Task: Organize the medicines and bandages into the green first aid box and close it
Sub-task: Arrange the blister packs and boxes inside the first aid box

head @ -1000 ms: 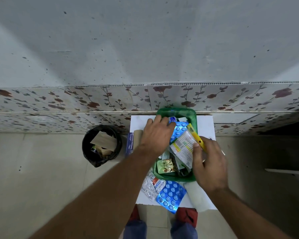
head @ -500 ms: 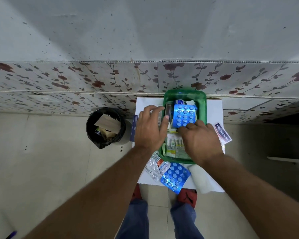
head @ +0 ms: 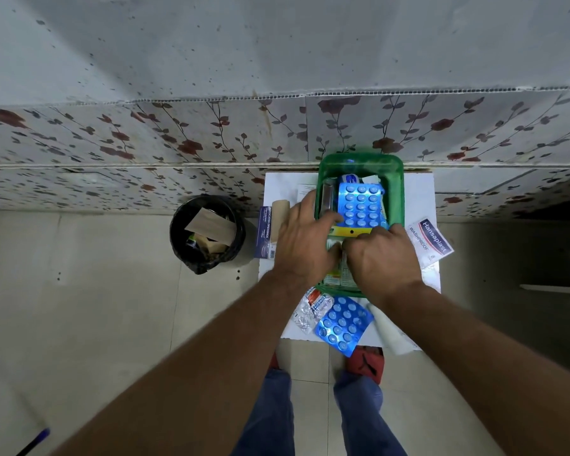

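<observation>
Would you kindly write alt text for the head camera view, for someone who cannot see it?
Seen from above, a person's left hand and right hand press into a crowded green first aid box on a small white table, beside a blue blister pack. Another blue pack and a Hansaplast packet lie outside it; a black bin stands left.

Left hand (head: 305,245) and right hand (head: 380,258) side by side, fingers down-curled.

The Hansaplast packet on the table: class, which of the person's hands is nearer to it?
Right. The right hand is in the green box, just beside the Hansaplast packet. The left hand sits on the box's far side from it.
</observation>
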